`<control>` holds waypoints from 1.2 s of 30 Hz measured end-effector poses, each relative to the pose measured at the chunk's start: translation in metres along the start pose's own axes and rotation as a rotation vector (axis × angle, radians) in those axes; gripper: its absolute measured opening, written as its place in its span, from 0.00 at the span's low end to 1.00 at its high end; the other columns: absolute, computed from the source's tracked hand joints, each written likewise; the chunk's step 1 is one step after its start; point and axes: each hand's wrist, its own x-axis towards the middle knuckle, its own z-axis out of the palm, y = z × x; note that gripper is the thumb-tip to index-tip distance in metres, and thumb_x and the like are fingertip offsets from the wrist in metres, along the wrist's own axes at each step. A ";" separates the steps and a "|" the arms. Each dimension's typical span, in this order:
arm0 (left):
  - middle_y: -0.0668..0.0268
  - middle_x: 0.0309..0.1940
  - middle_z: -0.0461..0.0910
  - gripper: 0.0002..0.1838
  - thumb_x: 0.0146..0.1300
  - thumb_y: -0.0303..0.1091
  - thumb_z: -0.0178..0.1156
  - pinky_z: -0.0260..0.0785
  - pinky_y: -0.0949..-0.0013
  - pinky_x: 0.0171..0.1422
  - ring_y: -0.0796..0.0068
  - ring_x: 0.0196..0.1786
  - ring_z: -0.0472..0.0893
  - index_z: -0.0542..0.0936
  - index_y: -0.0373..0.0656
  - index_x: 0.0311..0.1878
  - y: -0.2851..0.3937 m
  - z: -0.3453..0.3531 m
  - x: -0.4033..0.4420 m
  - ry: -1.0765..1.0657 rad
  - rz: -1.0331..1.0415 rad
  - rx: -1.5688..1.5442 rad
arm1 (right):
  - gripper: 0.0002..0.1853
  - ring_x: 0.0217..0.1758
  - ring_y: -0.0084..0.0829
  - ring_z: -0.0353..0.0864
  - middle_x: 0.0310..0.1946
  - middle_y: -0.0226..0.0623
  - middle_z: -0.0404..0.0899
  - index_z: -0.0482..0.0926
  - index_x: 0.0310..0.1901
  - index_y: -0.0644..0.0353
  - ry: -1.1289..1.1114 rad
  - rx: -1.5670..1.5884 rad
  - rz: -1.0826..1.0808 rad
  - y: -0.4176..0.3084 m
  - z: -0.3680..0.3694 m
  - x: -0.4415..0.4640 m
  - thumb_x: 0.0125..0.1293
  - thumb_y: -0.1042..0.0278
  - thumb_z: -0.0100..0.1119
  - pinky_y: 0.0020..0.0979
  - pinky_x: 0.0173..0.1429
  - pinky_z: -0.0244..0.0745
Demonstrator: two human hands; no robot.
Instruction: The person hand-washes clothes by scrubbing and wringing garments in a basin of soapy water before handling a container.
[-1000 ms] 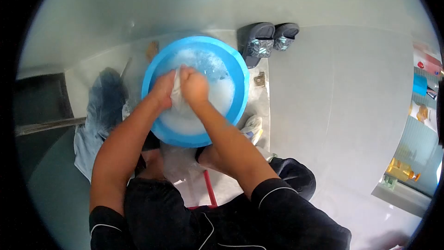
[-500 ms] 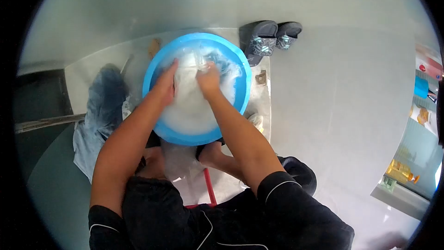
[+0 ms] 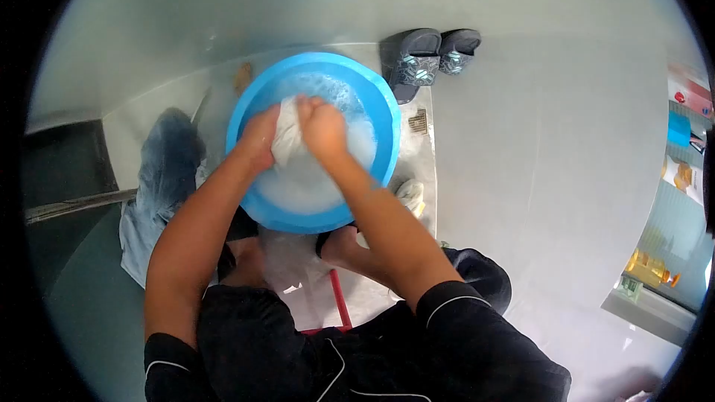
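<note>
A round blue basin (image 3: pixel 389 150) holds cloudy, foamy water (image 3: pixel 305 187). Over the water, a wet white cloth (image 3: pixel 287 134) is bunched between my two hands. On its left side, my left hand (image 3: pixel 260 138) grips the cloth. My right hand (image 3: pixel 323 128), slightly blurred, is closed in a fist on the cloth's right side. The lower part of the cloth near the water is hard to make out.
Dark patterned slippers (image 3: pixel 419 59) lean beyond the basin, near a floor drain (image 3: pixel 418 121). Blue-grey clothing (image 3: pixel 170 167) hangs at left. A pale cloth (image 3: pixel 410 195) lies right of the basin. Bottles (image 3: pixel 646 269) stand on a shelf at far right.
Half a second ago my hands were farther apart with the cloth spread lower in the foam. Now they are close together, and the cloth is bunched up between them.
</note>
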 end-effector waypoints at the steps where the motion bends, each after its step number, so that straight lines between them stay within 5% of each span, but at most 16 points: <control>1: 0.58 0.52 0.85 0.20 0.78 0.46 0.58 0.80 0.59 0.60 0.64 0.51 0.85 0.80 0.39 0.59 0.001 0.005 -0.005 0.015 0.085 0.033 | 0.29 0.48 0.61 0.86 0.43 0.61 0.87 0.86 0.45 0.66 -0.056 0.044 0.087 0.011 -0.020 0.011 0.78 0.42 0.53 0.49 0.55 0.80; 3: 0.57 0.53 0.85 0.22 0.76 0.46 0.61 0.79 0.59 0.61 0.64 0.53 0.85 0.80 0.37 0.60 0.013 0.018 -0.007 -0.065 0.133 0.039 | 0.30 0.59 0.51 0.83 0.55 0.56 0.84 0.78 0.60 0.68 -0.183 0.325 0.019 0.036 -0.054 0.009 0.78 0.43 0.56 0.43 0.65 0.76; 5: 0.57 0.55 0.84 0.24 0.75 0.47 0.63 0.76 0.61 0.66 0.64 0.57 0.85 0.79 0.36 0.61 0.040 0.049 -0.043 -0.124 0.192 0.437 | 0.35 0.67 0.41 0.79 0.66 0.47 0.79 0.69 0.73 0.69 -0.411 0.395 -0.070 0.086 -0.075 0.024 0.76 0.49 0.62 0.37 0.72 0.71; 7: 0.52 0.60 0.82 0.27 0.71 0.43 0.67 0.71 0.61 0.72 0.60 0.65 0.82 0.77 0.34 0.65 0.055 0.043 -0.042 -0.313 0.202 0.662 | 0.33 0.65 0.38 0.80 0.66 0.44 0.79 0.68 0.73 0.68 -0.538 0.476 0.003 0.079 -0.124 0.015 0.75 0.55 0.65 0.35 0.70 0.73; 9: 0.47 0.65 0.79 0.32 0.65 0.37 0.70 0.67 0.59 0.76 0.54 0.70 0.78 0.75 0.33 0.69 0.059 0.041 -0.048 -0.244 0.633 1.485 | 0.33 0.64 0.34 0.81 0.65 0.41 0.79 0.67 0.74 0.67 -0.653 0.564 0.077 0.063 -0.168 0.011 0.74 0.62 0.67 0.33 0.68 0.75; 10: 0.44 0.69 0.76 0.36 0.61 0.33 0.72 0.65 0.57 0.78 0.50 0.73 0.75 0.72 0.36 0.73 0.059 0.043 -0.049 -0.202 0.631 1.574 | 0.34 0.62 0.32 0.81 0.63 0.43 0.80 0.67 0.74 0.68 -0.636 0.659 0.157 0.059 -0.185 0.012 0.72 0.67 0.69 0.32 0.67 0.76; 15: 0.49 0.68 0.78 0.33 0.65 0.32 0.69 0.70 0.56 0.74 0.52 0.69 0.78 0.73 0.47 0.74 0.061 0.047 -0.036 0.025 0.665 1.581 | 0.33 0.57 0.30 0.83 0.60 0.43 0.81 0.66 0.73 0.72 -0.522 0.759 0.236 0.041 -0.215 0.005 0.71 0.73 0.68 0.31 0.63 0.78; 17: 0.51 0.65 0.80 0.32 0.66 0.32 0.69 0.71 0.57 0.72 0.52 0.67 0.80 0.74 0.48 0.74 0.061 0.047 -0.033 0.040 0.720 1.507 | 0.32 0.58 0.30 0.82 0.60 0.42 0.81 0.66 0.72 0.71 -0.449 0.566 0.246 0.030 -0.218 0.000 0.71 0.74 0.68 0.31 0.64 0.77; 19: 0.50 0.56 0.84 0.24 0.69 0.32 0.66 0.75 0.54 0.66 0.49 0.59 0.84 0.78 0.45 0.68 0.055 0.046 -0.028 0.142 1.217 1.544 | 0.32 0.59 0.30 0.82 0.60 0.42 0.81 0.66 0.73 0.71 -0.456 0.555 0.230 0.028 -0.220 -0.001 0.71 0.74 0.68 0.31 0.64 0.77; 20: 0.50 0.56 0.84 0.24 0.69 0.32 0.66 0.75 0.54 0.66 0.49 0.59 0.84 0.78 0.45 0.68 0.052 0.045 -0.026 0.141 1.217 1.544 | 0.32 0.59 0.30 0.82 0.60 0.42 0.81 0.66 0.73 0.71 -0.462 0.545 0.215 0.029 -0.221 -0.001 0.71 0.75 0.68 0.31 0.65 0.77; 22: 0.45 0.54 0.85 0.15 0.67 0.27 0.62 0.76 0.54 0.65 0.44 0.58 0.84 0.82 0.35 0.56 0.047 0.051 -0.034 0.345 0.633 1.705 | 0.33 0.59 0.30 0.81 0.59 0.42 0.81 0.65 0.73 0.71 -0.470 0.618 0.197 0.035 -0.219 0.003 0.70 0.77 0.67 0.31 0.65 0.76; 25: 0.43 0.51 0.86 0.10 0.68 0.26 0.58 0.78 0.52 0.61 0.44 0.55 0.86 0.84 0.33 0.49 0.014 0.000 0.003 0.268 0.402 1.967 | 0.35 0.60 0.32 0.81 0.59 0.43 0.81 0.63 0.75 0.71 -0.467 0.695 0.202 0.034 -0.221 0.000 0.68 0.81 0.65 0.32 0.65 0.76; 32: 0.43 0.51 0.85 0.12 0.68 0.30 0.61 0.78 0.50 0.62 0.43 0.56 0.86 0.84 0.34 0.50 -0.021 -0.032 0.043 0.420 0.460 1.841 | 0.40 0.54 0.34 0.83 0.55 0.44 0.82 0.60 0.77 0.69 -0.419 0.672 0.290 0.038 -0.241 -0.001 0.62 0.85 0.64 0.33 0.59 0.79; 36: 0.44 0.56 0.84 0.18 0.68 0.35 0.64 0.76 0.49 0.65 0.44 0.60 0.84 0.81 0.34 0.56 -0.018 -0.034 0.042 0.416 0.299 1.905 | 0.40 0.50 0.31 0.83 0.53 0.42 0.82 0.61 0.77 0.68 -0.353 0.708 0.321 0.036 -0.248 -0.006 0.63 0.85 0.64 0.30 0.53 0.78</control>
